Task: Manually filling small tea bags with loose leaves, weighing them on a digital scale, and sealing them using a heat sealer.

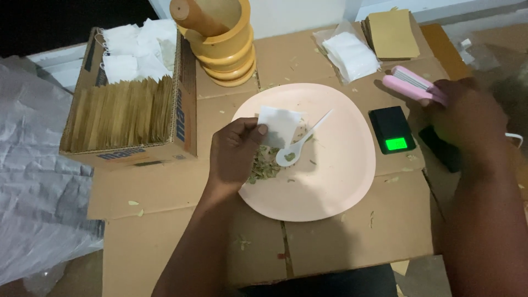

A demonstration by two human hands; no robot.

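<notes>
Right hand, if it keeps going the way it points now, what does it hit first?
The right hand holds a pink handheld sealer and points up-left. Straight on, the sealer tip would probably first reach the clear bag of white sachets, ahead of the brown envelope stack; height above the cardboard is unclear.

Thin matt paper sachet (279, 125) pinched at left fingertips (258, 130); glossy plastic spoon (300, 144) just beside them; smooth pink plastic sealer (413, 85) under right fingers (448, 96).

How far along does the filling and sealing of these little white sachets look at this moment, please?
Done: a cardboard box holds many brown packets, with white sachets on top. In hand: the left hand pinches a white sachet over the pink plate; the right hand holds a pink sealer. Left: dried leaves by the white spoon, and unused sachets.
</notes>
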